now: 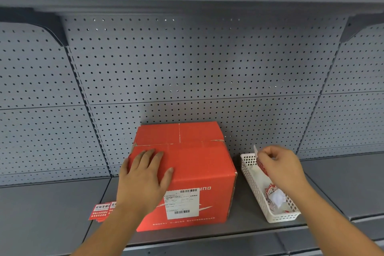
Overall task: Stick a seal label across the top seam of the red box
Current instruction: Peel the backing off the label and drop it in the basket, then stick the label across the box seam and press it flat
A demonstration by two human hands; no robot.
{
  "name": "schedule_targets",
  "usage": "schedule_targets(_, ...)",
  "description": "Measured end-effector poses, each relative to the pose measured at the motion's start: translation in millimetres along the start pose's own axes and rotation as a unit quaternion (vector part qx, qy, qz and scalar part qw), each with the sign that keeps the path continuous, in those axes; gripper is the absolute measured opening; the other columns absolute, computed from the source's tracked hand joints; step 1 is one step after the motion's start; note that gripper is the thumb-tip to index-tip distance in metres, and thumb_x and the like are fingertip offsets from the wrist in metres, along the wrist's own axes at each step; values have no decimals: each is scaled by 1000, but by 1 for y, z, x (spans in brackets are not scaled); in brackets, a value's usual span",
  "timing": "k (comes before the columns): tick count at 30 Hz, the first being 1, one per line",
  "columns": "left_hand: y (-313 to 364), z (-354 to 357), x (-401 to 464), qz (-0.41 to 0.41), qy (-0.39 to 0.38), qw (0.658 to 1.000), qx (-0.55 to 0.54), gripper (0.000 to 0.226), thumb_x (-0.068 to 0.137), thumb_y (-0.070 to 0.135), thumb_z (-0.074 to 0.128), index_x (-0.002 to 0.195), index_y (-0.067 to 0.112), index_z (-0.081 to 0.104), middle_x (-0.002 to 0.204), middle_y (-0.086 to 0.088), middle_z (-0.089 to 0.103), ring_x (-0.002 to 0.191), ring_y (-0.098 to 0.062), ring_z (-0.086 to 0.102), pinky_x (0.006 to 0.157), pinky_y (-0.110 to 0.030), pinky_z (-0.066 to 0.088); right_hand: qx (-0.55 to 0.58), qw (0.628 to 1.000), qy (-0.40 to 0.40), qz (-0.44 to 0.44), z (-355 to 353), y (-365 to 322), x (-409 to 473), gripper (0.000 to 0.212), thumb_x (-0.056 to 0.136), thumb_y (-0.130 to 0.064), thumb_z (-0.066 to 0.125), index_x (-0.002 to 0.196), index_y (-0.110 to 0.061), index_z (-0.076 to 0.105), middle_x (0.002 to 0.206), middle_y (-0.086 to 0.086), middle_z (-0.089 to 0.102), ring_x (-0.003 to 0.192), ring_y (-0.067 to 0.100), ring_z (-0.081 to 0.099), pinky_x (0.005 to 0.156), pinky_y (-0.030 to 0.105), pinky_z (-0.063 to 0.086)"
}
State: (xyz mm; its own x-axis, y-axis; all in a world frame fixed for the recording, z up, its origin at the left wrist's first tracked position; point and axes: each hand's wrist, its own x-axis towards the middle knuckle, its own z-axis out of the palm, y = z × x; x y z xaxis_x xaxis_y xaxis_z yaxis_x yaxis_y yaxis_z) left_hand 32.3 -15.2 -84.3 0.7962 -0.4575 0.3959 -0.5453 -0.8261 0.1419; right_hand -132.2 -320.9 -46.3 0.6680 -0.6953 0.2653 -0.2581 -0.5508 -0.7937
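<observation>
A red cardboard box (199,164) with a white shipping label on its near flap stands on the grey shelf. Its top seam (176,144) runs left to right between the flaps. My left hand (145,174) lies flat on the near flap, fingers spread. My right hand (280,166) hovers over a white basket to the right of the box and pinches a red and white seal label (259,162) by its edge, apart from the box.
The white plastic basket (252,176) holds crumpled label scraps (274,195). A stack of red seal labels (101,212) lies on the shelf (52,214) left of the box. A grey pegboard wall (187,68) stands behind, with an upper shelf overhead.
</observation>
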Motion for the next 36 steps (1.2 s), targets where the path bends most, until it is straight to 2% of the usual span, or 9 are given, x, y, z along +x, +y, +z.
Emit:
schedule_targets(4, 0, -5, 0, 0, 6, 1000, -19, 59, 94, 68, 35, 135, 34, 58, 146, 7, 57, 140, -20, 45, 120, -56, 27, 21, 999, 18, -36, 3, -24, 1, 25, 85, -13, 65, 61, -20, 69, 77, -6, 72, 69, 3, 62, 65, 31, 45)
schedule_targets(8, 8, -14, 7, 1, 12, 999, -43, 45, 90, 59, 46, 122, 34, 66, 131, 10, 64, 127, -20, 55, 116, -52, 35, 43, 994, 16, -96, 15, -54, 3, 21, 85, -11, 68, 67, -19, 73, 79, -8, 72, 72, 5, 64, 67, 28, 48)
schedule_targets(12, 23, -24, 24, 15, 39, 984, -174, 17, 91, 40, 62, 105, 34, 71, 108, 13, 71, 102, -15, 65, 91, -41, 52, 33, 985, 2, -171, 40, -84, 6, 12, 82, -15, 70, 73, -21, 74, 83, -10, 71, 75, 9, 65, 72, 33, 53)
schedule_targets(16, 44, -43, 46, -31, -4, 915, -401, 9, 95, 30, 66, 90, 28, 74, 81, 13, 74, 76, 0, 66, 74, -20, 51, -16, 968, -24, -250, 66, -107, 7, 9, 82, -19, 70, 74, -20, 73, 83, -8, 70, 72, 7, 63, 73, 31, 53)
schedule_targets(20, 53, -54, 61, -130, -70, 827, -542, 31, 96, 45, 61, 86, 20, 76, 84, -3, 79, 82, -25, 75, 76, -42, 64, -57, 946, -49, -316, 91, -121, 8, 16, 85, -29, 64, 73, -19, 67, 83, -6, 66, 71, 16, 61, 69, 39, 54)
schedule_targets(22, 52, -54, 67, -175, -115, 784, -585, 36, 96, 47, 62, 93, 14, 77, 92, -8, 81, 88, -27, 76, 77, -38, 64, -72, 937, -65, -335, 101, -125, 8, 16, 85, -28, 62, 75, -17, 66, 86, -5, 65, 75, 18, 60, 68, 41, 54)
schedule_targets(26, 40, -48, 72, -201, -147, 737, -628, 30, 94, 37, 66, 95, 8, 77, 90, -11, 79, 82, -18, 75, 78, -32, 62, -69, 929, -100, -351, 115, -127, 10, 19, 87, -32, 62, 81, -16, 69, 90, -6, 66, 83, 15, 61, 73, 39, 54)
schedule_targets(32, 27, -39, 80, -234, -118, 732, -628, 17, 97, 19, 64, 95, 6, 75, 83, -8, 77, 71, -14, 73, 73, -30, 63, -74, 944, -57, -316, 123, -115, 25, 12, 92, -29, 65, 95, -19, 72, 99, -7, 69, 100, 15, 55, 90, 37, 49)
schedule_targets(36, 20, -34, 87, -229, -112, 743, -619, 18, 99, 21, 63, 96, 8, 75, 84, -6, 78, 73, -12, 73, 76, -30, 63, -102, 968, -26, -227, 124, -108, 36, 30, 92, -38, 60, 115, -19, 65, 106, -2, 69, 103, 21, 55, 89, 41, 49)
